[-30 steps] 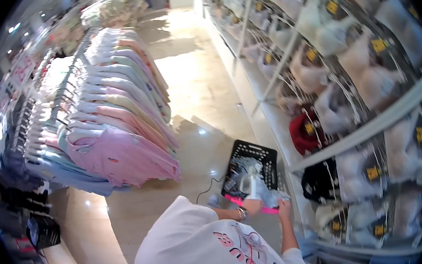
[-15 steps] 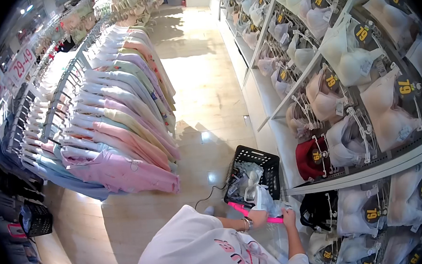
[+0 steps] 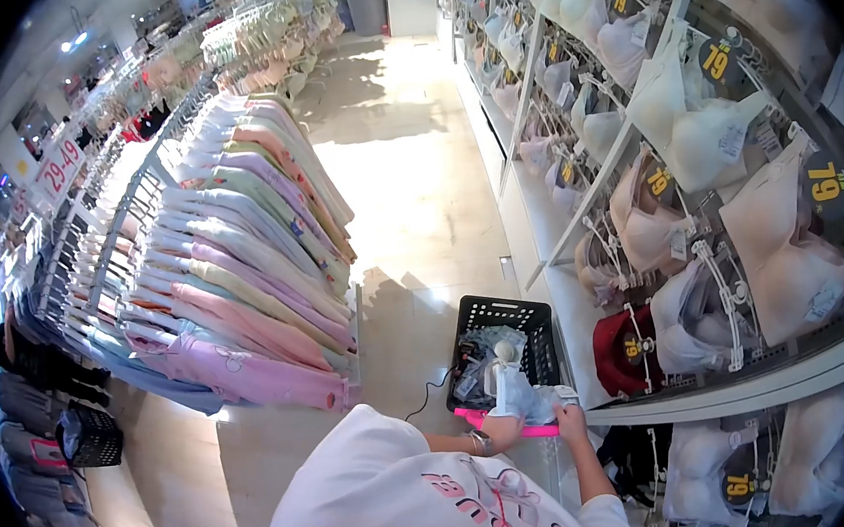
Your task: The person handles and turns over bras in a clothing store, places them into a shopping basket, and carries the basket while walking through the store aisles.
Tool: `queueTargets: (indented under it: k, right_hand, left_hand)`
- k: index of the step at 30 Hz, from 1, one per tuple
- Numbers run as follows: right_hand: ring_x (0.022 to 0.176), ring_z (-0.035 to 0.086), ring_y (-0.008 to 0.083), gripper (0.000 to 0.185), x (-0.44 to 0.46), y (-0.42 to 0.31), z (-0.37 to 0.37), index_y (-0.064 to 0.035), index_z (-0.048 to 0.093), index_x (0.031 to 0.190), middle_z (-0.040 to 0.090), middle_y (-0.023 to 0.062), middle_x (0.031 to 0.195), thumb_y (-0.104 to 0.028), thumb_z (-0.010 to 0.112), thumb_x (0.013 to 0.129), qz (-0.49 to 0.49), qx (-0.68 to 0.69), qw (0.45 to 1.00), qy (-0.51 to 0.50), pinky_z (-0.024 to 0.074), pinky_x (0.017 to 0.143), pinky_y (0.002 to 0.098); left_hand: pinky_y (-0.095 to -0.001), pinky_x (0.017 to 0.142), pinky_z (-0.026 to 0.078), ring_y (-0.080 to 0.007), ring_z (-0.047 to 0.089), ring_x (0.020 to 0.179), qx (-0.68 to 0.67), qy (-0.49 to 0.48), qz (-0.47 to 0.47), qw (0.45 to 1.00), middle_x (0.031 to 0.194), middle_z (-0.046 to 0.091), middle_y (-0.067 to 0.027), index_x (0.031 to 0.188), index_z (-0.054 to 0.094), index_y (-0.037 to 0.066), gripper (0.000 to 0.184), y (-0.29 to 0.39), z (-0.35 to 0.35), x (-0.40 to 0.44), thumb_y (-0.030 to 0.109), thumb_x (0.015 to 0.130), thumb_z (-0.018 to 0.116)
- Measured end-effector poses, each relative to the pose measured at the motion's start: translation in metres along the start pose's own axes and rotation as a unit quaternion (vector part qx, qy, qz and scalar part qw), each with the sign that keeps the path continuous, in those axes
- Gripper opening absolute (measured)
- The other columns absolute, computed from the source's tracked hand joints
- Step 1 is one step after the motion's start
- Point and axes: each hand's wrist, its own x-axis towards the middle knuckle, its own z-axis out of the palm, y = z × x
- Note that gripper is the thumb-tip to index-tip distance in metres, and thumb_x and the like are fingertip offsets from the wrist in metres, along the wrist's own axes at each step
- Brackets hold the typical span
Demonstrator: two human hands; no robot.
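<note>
Left hand [image 3: 503,432] and right hand [image 3: 570,419] hold a pale garment [image 3: 527,402] between them.

A store aisle [image 3: 419,234] runs between a rack of hanging clothes [image 3: 232,270] on the left and a wall display of bras [image 3: 681,130] on the right, with a bin [image 3: 366,5] at its far end. Before the camera wearer sits a shopping basket [image 3: 541,338], a bra [image 3: 527,400] at its near side between left hand [image 3: 503,431] and right hand [image 3: 571,420]. A second basket [image 3: 96,440] is at far left, a price sign [image 3: 61,167] beyond it.
</note>
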Motion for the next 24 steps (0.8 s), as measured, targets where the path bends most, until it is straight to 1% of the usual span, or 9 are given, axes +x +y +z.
queueTargets:
  k: [4,8,9,12,13,16,20,21,24]
  right_hand:
    - [0.053,0.055,0.0381,0.049,0.046,-0.012,-0.009,0.0077,0.056,0.061,0.053,0.0261,0.058,-0.036,0.058,0.085,-0.045,0.020,0.999,0.002,0.0389,0.053,0.0475]
    - [0.056,0.057,0.0396,0.048,0.094,-0.015,-0.013,0.0070,0.058,0.063,0.054,0.0261,0.060,-0.035,0.058,0.085,-0.074,0.034,0.997,-0.012,0.0403,0.054,0.0474]
    - [0.056,0.057,0.0398,0.048,0.107,-0.017,-0.013,0.0070,0.058,0.063,0.055,0.0259,0.060,-0.035,0.057,0.085,-0.077,0.031,0.996,-0.019,0.0404,0.054,0.0474]
    - [0.059,0.058,0.0401,0.047,0.137,-0.023,-0.015,0.0063,0.060,0.065,0.056,0.0255,0.061,-0.036,0.057,0.085,-0.094,0.013,0.995,-0.024,0.0417,0.055,0.0473]
    - [0.059,0.058,0.0401,0.047,0.146,-0.027,-0.017,0.0060,0.060,0.065,0.056,0.0255,0.062,-0.036,0.057,0.085,-0.102,0.014,0.994,-0.026,0.0420,0.056,0.0474]
    - [0.062,0.059,0.0403,0.046,0.179,-0.037,-0.016,0.0053,0.061,0.067,0.057,0.0258,0.065,-0.036,0.056,0.085,-0.110,0.035,0.993,-0.031,0.0428,0.057,0.0481]
    - [0.075,0.060,0.0431,0.046,0.212,-0.057,-0.022,0.0039,0.064,0.073,0.061,0.0268,0.077,-0.039,0.053,0.086,-0.095,0.008,0.994,-0.055,0.0463,0.067,0.0506]
    - [0.072,0.060,0.0426,0.045,0.222,-0.057,-0.021,0.0042,0.064,0.071,0.060,0.0265,0.074,-0.038,0.054,0.085,-0.107,0.013,0.993,-0.037,0.0456,0.065,0.0503]
    - [0.065,0.060,0.0417,0.043,0.254,-0.059,-0.008,0.0046,0.062,0.068,0.059,0.0259,0.068,-0.035,0.057,0.084,-0.128,0.029,0.991,-0.013,0.0442,0.061,0.0496]
  left_hand:
    - [-0.0466,0.059,0.048,-0.0375,0.060,0.063,-0.013,0.002,0.005,1.000,0.069,0.061,-0.0185,0.080,0.062,0.003,0.035,0.000,-0.010,0.033,0.030,0.090,0.043]
    - [-0.0477,0.058,0.046,-0.0373,0.059,0.062,0.050,0.002,-0.038,0.998,0.066,0.060,-0.0178,0.093,0.060,0.004,0.037,0.010,-0.019,0.062,0.034,0.091,0.039]
    - [-0.0487,0.056,0.045,-0.0371,0.059,0.062,0.067,-0.036,-0.055,0.996,0.064,0.059,-0.0173,0.099,0.058,0.004,0.040,0.009,-0.022,0.072,0.038,0.091,0.038]
    - [-0.0500,0.061,0.046,-0.0391,0.059,0.062,0.065,-0.019,-0.080,0.994,0.066,0.059,-0.0204,0.080,0.061,0.002,0.045,0.019,-0.032,0.090,0.035,0.094,0.034]
    - [-0.0504,0.059,0.045,-0.0397,0.058,0.061,0.066,-0.004,-0.110,0.992,0.065,0.059,-0.0202,0.078,0.061,0.000,0.047,0.025,-0.039,0.098,0.036,0.094,0.035]
    - [-0.0503,0.056,0.044,-0.0391,0.058,0.059,0.068,0.111,-0.108,0.986,0.064,0.059,-0.0195,0.075,0.061,0.001,0.047,0.010,-0.033,0.126,0.037,0.094,0.035]
    - [-0.0498,0.058,0.046,-0.0385,0.058,0.058,0.084,0.131,-0.092,0.984,0.063,0.060,-0.0193,0.070,0.061,0.003,0.048,-0.006,-0.038,0.157,0.038,0.093,0.035]
    - [-0.0493,0.060,0.046,-0.0384,0.058,0.059,0.080,0.106,-0.127,0.983,0.063,0.060,-0.0190,0.070,0.061,0.003,0.048,0.002,-0.049,0.164,0.037,0.093,0.035]
    - [-0.0491,0.057,0.046,-0.0378,0.058,0.057,0.092,0.172,-0.098,0.976,0.062,0.059,-0.0185,0.069,0.061,0.004,0.048,-0.011,-0.047,0.189,0.036,0.093,0.035]
